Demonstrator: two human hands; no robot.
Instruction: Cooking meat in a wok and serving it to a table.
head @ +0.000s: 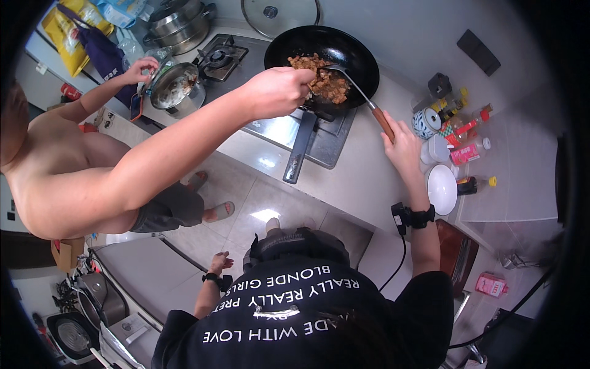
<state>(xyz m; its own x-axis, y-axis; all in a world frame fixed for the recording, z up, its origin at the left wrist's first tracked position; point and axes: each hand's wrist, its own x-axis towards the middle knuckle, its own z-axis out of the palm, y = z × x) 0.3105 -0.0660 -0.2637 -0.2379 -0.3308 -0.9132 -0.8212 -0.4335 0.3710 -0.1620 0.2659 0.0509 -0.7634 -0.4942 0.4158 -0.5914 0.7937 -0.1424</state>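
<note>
My right hand (402, 144) is closed around the wooden handle of a metal spatula (365, 96). The spatula's head rests in the black wok (355, 55), beside browned chopped food (339, 87). My left hand (222, 262) hangs low at my side, its fingers apart and nothing seen in it. Another person's hand (281, 91) reaches over the wok's near left rim, its fingertips at the food; whether it holds something cannot be seen. That person's other hand (142, 70) is at a glass lid tilted beside a steel pot (199, 94) with whitish residue inside.
The other person stands close on the left, an arm across the gas hob (258, 50). The wok's handle (299, 147) points towards me over the counter. Bottles, a patterned jar (426, 122) and a white bowl (441, 190) line the right side. A glass lid (295, 14) leans behind the wok.
</note>
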